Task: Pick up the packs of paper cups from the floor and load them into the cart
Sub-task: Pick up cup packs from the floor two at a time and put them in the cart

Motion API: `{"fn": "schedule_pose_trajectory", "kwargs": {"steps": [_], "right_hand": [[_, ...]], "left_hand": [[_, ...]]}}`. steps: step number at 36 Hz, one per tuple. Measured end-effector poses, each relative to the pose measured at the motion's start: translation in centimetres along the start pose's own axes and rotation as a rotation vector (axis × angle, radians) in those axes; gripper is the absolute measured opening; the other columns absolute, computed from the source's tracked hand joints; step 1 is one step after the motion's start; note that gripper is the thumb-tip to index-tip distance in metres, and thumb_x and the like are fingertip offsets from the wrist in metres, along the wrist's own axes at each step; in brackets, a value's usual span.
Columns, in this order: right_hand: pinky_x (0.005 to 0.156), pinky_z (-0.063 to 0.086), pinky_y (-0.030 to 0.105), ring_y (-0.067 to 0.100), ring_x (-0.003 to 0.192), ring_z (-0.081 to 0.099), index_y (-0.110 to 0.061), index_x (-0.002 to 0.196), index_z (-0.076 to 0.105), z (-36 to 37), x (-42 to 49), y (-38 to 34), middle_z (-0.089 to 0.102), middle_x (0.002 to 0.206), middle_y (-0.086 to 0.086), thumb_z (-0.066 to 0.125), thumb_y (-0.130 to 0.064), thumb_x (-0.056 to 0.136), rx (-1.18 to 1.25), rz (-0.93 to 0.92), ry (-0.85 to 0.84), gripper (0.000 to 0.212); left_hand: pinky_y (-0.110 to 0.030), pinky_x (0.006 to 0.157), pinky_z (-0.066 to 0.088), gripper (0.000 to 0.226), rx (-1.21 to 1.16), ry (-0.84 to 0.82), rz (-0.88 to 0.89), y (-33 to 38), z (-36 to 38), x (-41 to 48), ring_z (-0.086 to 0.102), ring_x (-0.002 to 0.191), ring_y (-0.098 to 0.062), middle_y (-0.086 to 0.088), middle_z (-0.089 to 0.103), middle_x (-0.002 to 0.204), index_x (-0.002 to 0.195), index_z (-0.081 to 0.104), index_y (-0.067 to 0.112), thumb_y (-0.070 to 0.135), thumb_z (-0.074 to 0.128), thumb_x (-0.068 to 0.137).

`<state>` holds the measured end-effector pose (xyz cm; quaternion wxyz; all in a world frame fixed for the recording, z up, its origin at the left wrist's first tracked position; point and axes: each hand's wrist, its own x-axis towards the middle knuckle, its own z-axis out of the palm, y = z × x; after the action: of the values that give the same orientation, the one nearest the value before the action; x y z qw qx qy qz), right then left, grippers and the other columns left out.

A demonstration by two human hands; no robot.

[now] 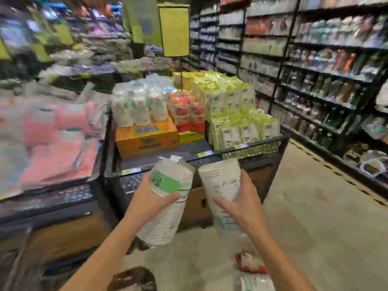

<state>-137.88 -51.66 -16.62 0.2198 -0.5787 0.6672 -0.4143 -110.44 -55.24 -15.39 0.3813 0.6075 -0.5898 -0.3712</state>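
Two packs of paper cups were held up just before the cart's [210,155] near edge: the left hand [151,198] curled its fingers round the green-labelled pack [165,219], and the right hand [241,202] gripped the white pack [222,181]. At least two floor packs [252,267] lay blurred below the right forearm. The cart held one orange box [147,137], red packs [189,114] and many yellow-green packs [231,106].

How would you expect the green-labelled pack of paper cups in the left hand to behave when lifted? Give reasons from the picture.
Probably light for its size: the left hand holds the green-labelled pack alone, by its middle. Likely fairly stiff: the nested stack looks straight though tilted. Its glossy wrap may be slippery, and its round shape could roll.
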Motion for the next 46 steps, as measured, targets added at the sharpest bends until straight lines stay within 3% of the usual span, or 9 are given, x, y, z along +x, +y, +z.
{"fn": "schedule_pose_trajectory", "kwargs": {"steps": [4,15,19,22,31,36,39,42,46], "right_hand": [[0.103,0.05,0.05,0.022,0.134,0.052,-0.029,0.155,0.031,4.1,0.7,-4.3,0.054,0.143,0.0,0.085,-0.06,0.059,0.047,-0.13,-0.168,0.115],[0.102,0.048,0.045,0.015,0.133,0.051,-0.038,0.153,0.028,16.6,-3.5,-16.1,0.053,0.144,-0.013,0.085,-0.063,0.062,0.146,-0.432,-0.435,0.11],[0.079,0.044,0.026,-0.018,0.107,0.05,-0.075,0.13,0.02,21.4,-5.5,-20.8,0.043,0.117,-0.057,0.085,-0.063,0.06,0.228,-0.539,-0.482,0.096],[0.077,0.038,0.016,-0.039,0.102,0.037,-0.087,0.122,0.01,25.4,-7.1,-24.5,0.029,0.114,-0.07,0.086,-0.062,0.061,0.25,-0.604,-0.518,0.101],[0.094,0.045,0.032,-0.012,0.118,0.05,-0.079,0.13,0.024,38.7,-12.5,-34.9,0.045,0.127,-0.052,0.088,-0.061,0.061,0.299,-0.668,-0.671,0.095],[0.095,0.044,0.034,-0.021,0.114,0.047,-0.061,0.143,0.029,45.1,-14.7,-38.9,0.042,0.128,-0.052,0.088,-0.064,0.061,0.3,-0.658,-0.741,0.101],[0.1,0.046,0.038,-0.003,0.127,0.048,-0.049,0.15,0.029,48.4,-15.5,-40.5,0.044,0.138,-0.042,0.087,-0.066,0.06,0.26,-0.661,-0.772,0.108],[0.114,0.041,0.045,0.01,0.142,0.042,-0.042,0.157,0.022,51.4,-16.0,-41.9,0.04,0.158,-0.019,0.085,-0.069,0.058,0.219,-0.659,-0.804,0.12],[0.095,0.046,0.034,-0.027,0.114,0.046,-0.075,0.132,0.025,55.7,-15.8,-43.6,0.043,0.127,-0.056,0.092,-0.057,0.056,0.264,-0.656,-0.852,0.102]], "left_hand": [[-0.031,0.096,0.043,0.109,0.044,0.204,-0.027,-0.6,-5.5,-3.7,0.048,0.118,-0.006,0.019,0.046,0.133,0.151,0.03,0.035,0.053,0.091,0.062],[-0.031,0.098,0.042,0.116,-0.008,0.604,-0.15,-6.7,-18.8,-13.6,0.048,0.121,-0.008,0.015,0.046,0.136,0.151,0.03,0.032,0.05,0.094,0.057],[-0.024,0.091,0.045,0.108,-0.062,0.673,-0.147,-9.8,-23.9,-16.0,0.05,0.122,-0.007,0.018,0.047,0.137,0.142,0.032,0.041,0.052,0.093,0.054],[-0.025,0.097,0.045,0.116,-0.081,0.741,-0.131,-12.3,-27.9,-17.3,0.047,0.127,-0.007,0.018,0.044,0.141,0.147,0.027,0.04,0.057,0.092,0.051],[-0.044,0.113,0.042,0.132,-0.084,0.876,-0.191,-19.7,-40.6,-21.5,0.042,0.141,-0.013,0.016,0.035,0.157,0.155,0.01,0.049,0.065,0.089,0.05],[-0.022,0.093,0.047,0.109,-0.065,0.938,-0.199,-23.1,-46.0,-23.7,0.049,0.112,0.015,0.065,0.029,0.114,0.13,0.014,0.078,0.061,0.088,0.053],[-0.037,0.107,0.046,0.122,-0.078,0.951,-0.223,-25.1,-48.5,-24.4,0.043,0.128,0.0,0.047,0.032,0.129,0.15,0.012,0.058,0.056,0.091,0.057],[-0.037,0.108,0.044,0.123,-0.097,0.966,-0.272,-26.8,-50.3,-24.8,0.04,0.133,-0.003,0.026,0.035,0.144,0.153,0.011,0.053,0.053,0.092,0.06],[-0.014,0.088,0.042,0.124,-0.137,1.023,-0.331,-29.2,-52.0,-24.6,0.048,0.123,-0.001,0.026,0.042,0.137,0.151,0.011,0.054,0.053,0.093,0.058]]}}
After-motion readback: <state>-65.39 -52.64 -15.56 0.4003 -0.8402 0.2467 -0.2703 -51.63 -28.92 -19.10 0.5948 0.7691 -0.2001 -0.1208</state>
